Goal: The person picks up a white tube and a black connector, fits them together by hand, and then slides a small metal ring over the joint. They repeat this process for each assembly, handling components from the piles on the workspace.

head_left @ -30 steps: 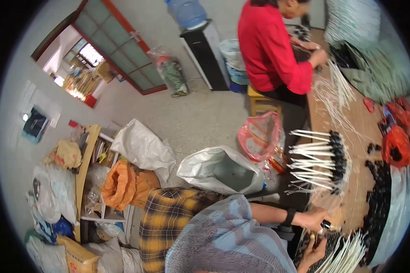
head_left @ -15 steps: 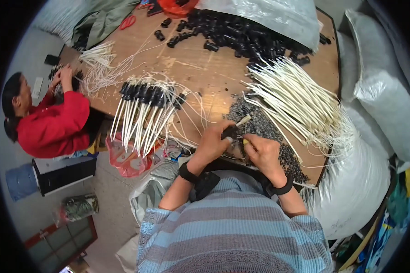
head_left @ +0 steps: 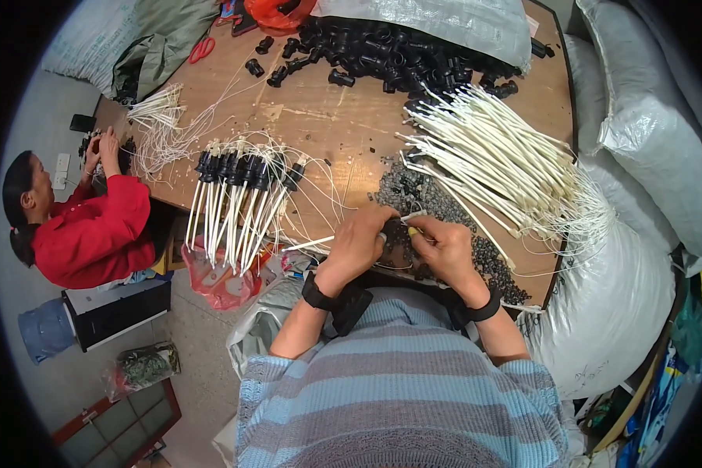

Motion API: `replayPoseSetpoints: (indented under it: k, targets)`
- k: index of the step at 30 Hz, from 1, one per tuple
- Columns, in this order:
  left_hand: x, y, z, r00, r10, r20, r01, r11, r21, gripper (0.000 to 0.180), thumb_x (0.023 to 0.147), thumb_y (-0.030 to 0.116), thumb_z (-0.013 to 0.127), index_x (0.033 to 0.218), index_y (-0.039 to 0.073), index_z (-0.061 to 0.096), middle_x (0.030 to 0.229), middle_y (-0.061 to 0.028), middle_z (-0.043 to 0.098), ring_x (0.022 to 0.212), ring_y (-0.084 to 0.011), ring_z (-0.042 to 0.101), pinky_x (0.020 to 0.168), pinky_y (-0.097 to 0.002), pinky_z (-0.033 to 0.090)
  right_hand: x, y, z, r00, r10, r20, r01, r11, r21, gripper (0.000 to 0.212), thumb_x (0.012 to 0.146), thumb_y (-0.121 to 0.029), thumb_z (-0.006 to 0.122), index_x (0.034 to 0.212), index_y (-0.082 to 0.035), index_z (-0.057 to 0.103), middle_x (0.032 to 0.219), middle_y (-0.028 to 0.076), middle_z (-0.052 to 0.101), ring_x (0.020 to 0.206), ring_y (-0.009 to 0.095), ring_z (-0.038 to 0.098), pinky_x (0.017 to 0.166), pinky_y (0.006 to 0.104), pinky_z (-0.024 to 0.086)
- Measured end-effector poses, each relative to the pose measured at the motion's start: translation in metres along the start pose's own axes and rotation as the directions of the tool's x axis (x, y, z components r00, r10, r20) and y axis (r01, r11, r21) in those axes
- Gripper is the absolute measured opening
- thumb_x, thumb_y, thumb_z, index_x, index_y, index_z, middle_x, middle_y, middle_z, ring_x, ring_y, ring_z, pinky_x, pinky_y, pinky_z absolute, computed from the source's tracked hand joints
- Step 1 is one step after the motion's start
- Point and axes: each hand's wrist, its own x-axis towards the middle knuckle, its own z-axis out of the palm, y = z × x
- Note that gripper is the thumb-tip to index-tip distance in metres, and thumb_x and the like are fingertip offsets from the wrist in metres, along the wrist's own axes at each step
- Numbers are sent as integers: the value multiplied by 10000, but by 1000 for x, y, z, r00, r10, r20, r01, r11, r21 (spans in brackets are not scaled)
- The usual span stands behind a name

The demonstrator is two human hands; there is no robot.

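Note:
My left hand (head_left: 356, 243) is closed around a small black plastic fitting (head_left: 395, 231), largely hidden by the fingers. A white tube (head_left: 313, 244) sticks out on the left side of that hand. My right hand (head_left: 447, 248) pinches beside it, and a thin white wire (head_left: 415, 214) shows at its fingertips; something yellow shows at the thumb. Both hands are close together over a spread of small dark grey pieces (head_left: 413, 191) at the table's near edge. To the left, a row of finished-looking black fittings with white tubes (head_left: 238, 175) lies across the edge.
A large bundle of white tubes (head_left: 491, 156) lies right. Loose black fittings (head_left: 390, 51) are heaped at the back beneath a silvery sack (head_left: 444, 19). Red scissors (head_left: 202, 50) lie far left. A person in red (head_left: 93, 226) works at the left edge. Full white sacks (head_left: 600, 312) stand right.
The white end that pointed up and right from my left hand has turned away, and a tube now shows on that hand's left. My right hand has moved slightly up and left, closer to the left.

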Motion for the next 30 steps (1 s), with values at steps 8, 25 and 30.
replayPoseSetpoints:
  k: [8,25,30]
  targets:
    - [2,4,0,1000,1,29,-3,999,43,433,680,-74,527,1094,42,581,948,-173,594,949,-383,576,806,-429,465,0,-3,-1,1000,13,27,-13,1000,-7,127,801,-120,644,903,-64,696,695,150,659,593,312,646,525,396,495]
    - [10,8,-8,986,113,-125,-135,975,-177,302,660,-87,604,934,38,622,901,-82,613,859,-252,583,785,-327,460,-5,-4,0,986,-33,164,50,994,-101,254,843,-37,587,1095,-21,621,933,185,663,804,372,651,667,398,523]
    - [6,2,-3,972,147,-184,-194,943,-272,246,655,-102,620,857,40,622,878,-68,595,833,-243,577,746,-307,459,-7,-7,2,999,-36,36,28,979,201,168,822,-81,620,978,-43,666,784,155,661,669,332,647,552,381,502]
